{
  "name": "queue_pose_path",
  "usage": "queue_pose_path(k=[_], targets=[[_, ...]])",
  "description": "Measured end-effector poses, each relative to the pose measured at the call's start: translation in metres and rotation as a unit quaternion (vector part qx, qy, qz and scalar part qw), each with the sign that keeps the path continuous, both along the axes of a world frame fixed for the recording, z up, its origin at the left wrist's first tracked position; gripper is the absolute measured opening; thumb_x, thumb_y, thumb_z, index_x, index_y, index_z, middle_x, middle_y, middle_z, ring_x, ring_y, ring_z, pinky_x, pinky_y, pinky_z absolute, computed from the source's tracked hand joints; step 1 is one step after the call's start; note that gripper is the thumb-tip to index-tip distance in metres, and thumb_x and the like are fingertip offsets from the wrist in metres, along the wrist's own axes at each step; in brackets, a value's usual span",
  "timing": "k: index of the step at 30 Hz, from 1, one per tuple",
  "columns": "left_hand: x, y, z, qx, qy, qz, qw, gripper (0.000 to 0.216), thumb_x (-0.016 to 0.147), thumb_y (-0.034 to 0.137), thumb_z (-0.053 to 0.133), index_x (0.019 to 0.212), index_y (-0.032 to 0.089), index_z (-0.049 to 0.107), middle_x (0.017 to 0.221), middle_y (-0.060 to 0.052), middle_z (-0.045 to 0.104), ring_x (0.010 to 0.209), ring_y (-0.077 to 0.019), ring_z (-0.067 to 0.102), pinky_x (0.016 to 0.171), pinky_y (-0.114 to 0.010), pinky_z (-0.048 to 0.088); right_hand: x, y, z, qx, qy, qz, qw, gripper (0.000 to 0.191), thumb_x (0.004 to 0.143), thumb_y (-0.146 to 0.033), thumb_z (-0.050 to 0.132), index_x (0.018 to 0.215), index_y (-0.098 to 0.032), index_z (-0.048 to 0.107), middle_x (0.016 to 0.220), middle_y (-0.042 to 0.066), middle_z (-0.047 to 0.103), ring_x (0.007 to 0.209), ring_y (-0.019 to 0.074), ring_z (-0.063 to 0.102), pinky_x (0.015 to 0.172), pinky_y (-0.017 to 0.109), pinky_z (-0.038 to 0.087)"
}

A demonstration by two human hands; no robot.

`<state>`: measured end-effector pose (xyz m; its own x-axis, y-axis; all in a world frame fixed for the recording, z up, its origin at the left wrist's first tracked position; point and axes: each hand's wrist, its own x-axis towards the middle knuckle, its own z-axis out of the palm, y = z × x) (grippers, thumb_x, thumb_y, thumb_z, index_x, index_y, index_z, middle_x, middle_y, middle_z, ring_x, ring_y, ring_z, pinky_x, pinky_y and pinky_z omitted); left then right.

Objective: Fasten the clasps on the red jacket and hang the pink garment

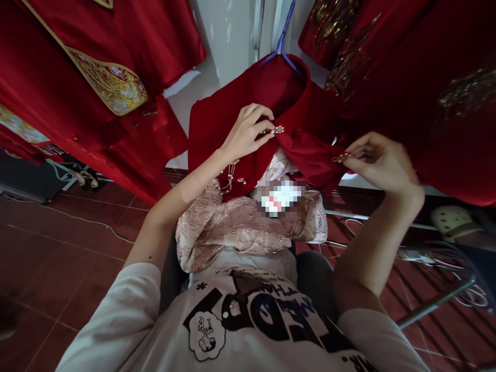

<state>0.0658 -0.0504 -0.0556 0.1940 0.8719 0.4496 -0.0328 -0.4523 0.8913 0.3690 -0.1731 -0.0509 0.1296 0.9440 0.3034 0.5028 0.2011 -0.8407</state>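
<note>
A red garment [228,111] hangs in front of me from a purple hanger [282,49]. My left hand [250,129] lies against its front, fingertips pinched at a gold and pearl beaded ornament [279,129] beside the opening. Off to the right, my right hand [377,157] pinches a small gold beaded piece [341,157] between thumb and fingers, next to a fold of red cloth. I cannot tell whether a thread runs between the hands. Beaded strands [231,173] dangle on the garment's lower left. Pink brocade fabric [232,227] covers my lap.
A phone-like object [281,197], blurred out, rests on the brocade. Red embroidered garments [155,46] hang at left, and more red garments [406,103] at right. A metal rack [437,302], cables and a clog-like shoe [451,222] are low on the right, over red floor tiles [70,248].
</note>
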Motion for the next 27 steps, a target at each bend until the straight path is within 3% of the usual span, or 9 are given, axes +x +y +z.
queue_pose_path(k=[6, 11, 17, 22, 25, 27], targets=[[0.004, 0.005, 0.002, -0.035, -0.018, -0.006, 0.999, 0.018, 0.088, 0.009, 0.056, 0.079, 0.022, 0.065, 0.096, -0.009, 0.063, 0.122, -0.031, 0.056, 0.119, -0.057, 0.028, -0.004, 0.0, 0.001, -0.027, -0.026, -0.006, 0.999, 0.015, 0.064, -0.01, 0.072, 0.072, -0.019, 0.062, 0.066, 0.0, 0.063, 0.063, 0.0109, 0.055, 0.06, 0.026, 0.043], [0.006, 0.016, 0.0, -0.036, -0.028, 0.005, 0.999, 0.019, 0.088, 0.01, 0.052, 0.086, 0.022, 0.066, 0.09, -0.009, 0.063, 0.117, -0.0305, 0.059, 0.121, -0.058, 0.028, -0.001, 0.006, -0.007, -0.007, -0.063, 0.011, 0.998, 0.012, 0.066, -0.014, 0.075, 0.075, -0.018, 0.068, 0.071, 0.002, 0.067, 0.059, 0.0085, 0.049, 0.055, 0.024, 0.039], [0.004, 0.023, -0.005, -0.02, -0.05, 0.065, 0.996, 0.025, 0.09, 0.01, 0.044, 0.091, 0.023, 0.066, 0.08, -0.005, 0.061, 0.107, -0.0278, 0.064, 0.119, -0.064, 0.029, -0.007, 0.01, -0.01, -0.049, 0.025, -0.052, 0.997, 0.015, 0.07, -0.008, 0.073, 0.076, -0.016, 0.063, 0.076, 0.006, 0.071, 0.051, 0.0102, 0.058, 0.047, 0.025, 0.045], [0.004, 0.018, -0.005, -0.047, -0.037, 0.051, 0.997, 0.028, 0.088, 0.008, 0.042, 0.086, 0.024, 0.065, 0.07, -0.002, 0.058, 0.092, -0.0242, 0.067, 0.119, -0.062, 0.032, -0.032, 0.016, -0.012, -0.009, 0.132, -0.071, 0.989, 0.016, 0.076, -0.007, 0.067, 0.081, -0.018, 0.058, 0.079, 0.006, 0.067, 0.063, 0.0159, 0.07, 0.058, 0.029, 0.058], [0.006, 0.015, -0.005, -0.044, -0.024, 0.04, 0.998, 0.026, 0.088, 0.008, 0.043, 0.087, 0.024, 0.064, 0.071, -0.003, 0.06, 0.094, -0.0245, 0.067, 0.12, -0.061, 0.032, -0.054, 0.019, -0.015, 0.044, 0.154, -0.004, 0.987, 0.014, 0.078, -0.018, 0.07, 0.086, -0.021, 0.058, 0.091, 0.006, 0.068, 0.084, 0.0202, 0.074, 0.069, 0.033, 0.064], [0.008, 0.015, -0.004, -0.008, 0.002, 0.04, 0.999, 0.024, 0.089, 0.009, 0.045, 0.088, 0.023, 0.063, 0.071, -0.003, 0.06, 0.096, -0.0253, 0.068, 0.12, -0.061, 0.033, -0.07, 0.022, -0.015, 0.084, 0.157, 0.06, 0.982, 0.017, 0.082, -0.028, 0.069, 0.094, -0.022, 0.059, 0.105, 0.007, 0.069, 0.102, 0.0215, 0.073, 0.086, 0.037, 0.064]])
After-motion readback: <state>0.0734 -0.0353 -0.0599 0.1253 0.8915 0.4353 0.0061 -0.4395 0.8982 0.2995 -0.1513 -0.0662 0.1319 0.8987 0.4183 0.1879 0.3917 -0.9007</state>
